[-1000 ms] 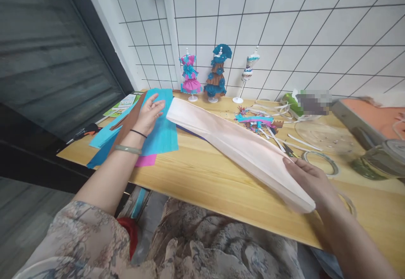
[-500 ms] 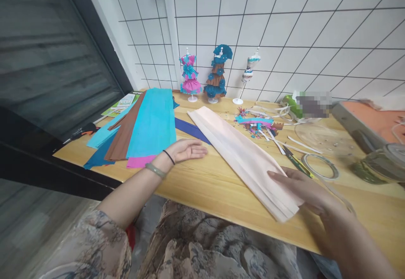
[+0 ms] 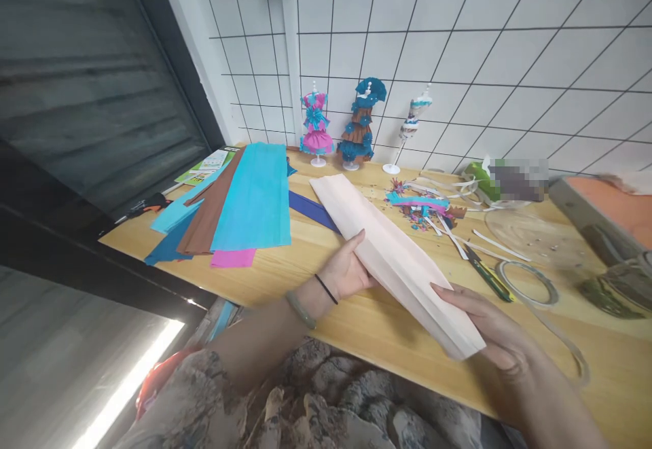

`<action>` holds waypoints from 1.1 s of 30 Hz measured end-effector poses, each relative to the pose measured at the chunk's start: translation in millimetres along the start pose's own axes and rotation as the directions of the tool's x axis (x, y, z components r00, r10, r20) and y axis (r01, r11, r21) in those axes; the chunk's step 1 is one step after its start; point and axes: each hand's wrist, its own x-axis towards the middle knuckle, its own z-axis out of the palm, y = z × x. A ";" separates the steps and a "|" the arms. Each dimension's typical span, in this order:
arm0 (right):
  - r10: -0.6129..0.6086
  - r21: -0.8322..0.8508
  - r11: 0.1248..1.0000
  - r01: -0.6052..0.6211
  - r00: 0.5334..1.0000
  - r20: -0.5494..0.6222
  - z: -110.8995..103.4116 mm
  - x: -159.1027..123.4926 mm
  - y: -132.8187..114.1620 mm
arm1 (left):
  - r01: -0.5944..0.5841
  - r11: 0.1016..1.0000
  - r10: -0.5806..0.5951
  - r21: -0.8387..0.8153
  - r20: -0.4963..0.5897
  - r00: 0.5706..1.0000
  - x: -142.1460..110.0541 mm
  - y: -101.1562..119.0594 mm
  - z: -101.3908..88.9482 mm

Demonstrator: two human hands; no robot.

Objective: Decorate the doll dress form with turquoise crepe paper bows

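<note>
A long folded strip of pale pink crepe paper (image 3: 387,252) slants across the front of the table, its near end raised off the wood. My left hand (image 3: 351,271) grips its left edge near the middle, thumb on top and fingers underneath. My right hand (image 3: 483,316) holds the near right end, thumb on the upper face, other fingers behind the paper. A dark blue strip (image 3: 312,210) lies partly beneath its far end. To the left are folded sheets of light blue crepe paper (image 3: 255,198), brown crepe paper (image 3: 211,211) and pink crepe paper (image 3: 233,257).
Small dress forms stand at the wall: a pink dress (image 3: 318,126), a teal and brown dress (image 3: 359,123) and a wrapped form (image 3: 411,126). Paper scraps (image 3: 422,208), a utility knife (image 3: 489,274), a tape roll (image 3: 527,282) and a jar (image 3: 619,289) lie rightward.
My left hand has moved right from the open table and closed on the pink paper's edge. My right hand keeps its hold. The view has shifted slightly left.
</note>
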 end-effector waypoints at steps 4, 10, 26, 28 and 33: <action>-0.030 0.045 0.998 0.032 0.998 -0.055 -5.6 -2.7 7.2 | -0.180 0.982 0.175 -0.054 -0.088 0.981 1.3 14.1 -3.6; -0.038 -0.131 0.991 0.034 0.999 -0.032 -2.0 -4.5 15.3 | -0.356 0.921 0.389 0.160 -0.304 0.869 10.0 44.7 -25.7; -0.337 -0.500 0.839 0.215 0.927 -0.167 -9.1 12.9 29.9 | -0.215 0.624 0.658 0.751 -0.357 0.663 32.2 100.9 -50.5; -0.334 -0.512 0.834 0.205 0.926 -0.174 -10.9 15.2 31.0 | -0.167 0.605 0.660 0.778 -0.374 0.652 27.7 104.0 -54.1; -0.346 -0.564 0.813 0.144 0.899 -0.268 -14.1 24.8 34.1 | -0.075 0.590 0.608 0.804 -0.381 0.696 15.0 106.6 -54.6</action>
